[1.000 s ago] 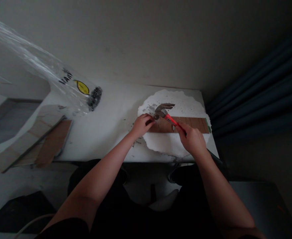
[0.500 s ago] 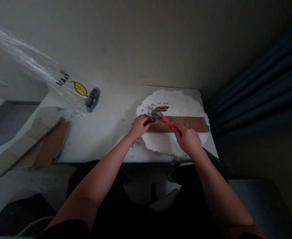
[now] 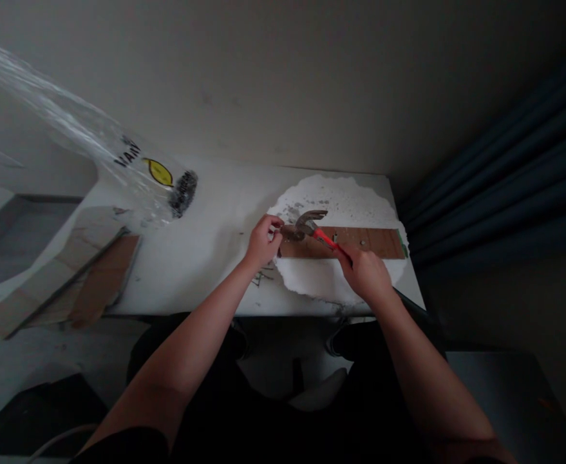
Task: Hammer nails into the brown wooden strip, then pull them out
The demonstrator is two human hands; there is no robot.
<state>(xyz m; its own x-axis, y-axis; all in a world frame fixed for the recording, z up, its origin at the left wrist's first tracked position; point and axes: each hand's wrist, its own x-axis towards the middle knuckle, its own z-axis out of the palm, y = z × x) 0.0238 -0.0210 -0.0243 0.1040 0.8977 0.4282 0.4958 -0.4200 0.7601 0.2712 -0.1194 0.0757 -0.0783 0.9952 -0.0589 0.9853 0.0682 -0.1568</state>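
A brown wooden plank (image 3: 360, 242) lies across a ragged white foam sheet (image 3: 340, 193) on the white table (image 3: 205, 258). My right hand (image 3: 367, 274) is wrapped round the red handle of a claw hammer (image 3: 309, 223), whose metal head rests over the plank's left end. My left hand (image 3: 262, 240) sits just left of the hammer head at the plank's end, its fingers pinched together; what they hold is too small to make out. A few small nails (image 3: 262, 277) lie on the table below that hand.
A clear plastic bag (image 3: 118, 161) with a yellow label and dark contents lies at the table's left. More wooden boards (image 3: 84, 277) overhang the left front edge. A dark curtain (image 3: 505, 174) hangs at the right. The wall stands close behind.
The hammer head has dropped from above the plank to its left end. My left hand has shifted slightly left and raised its fingers beside the head.
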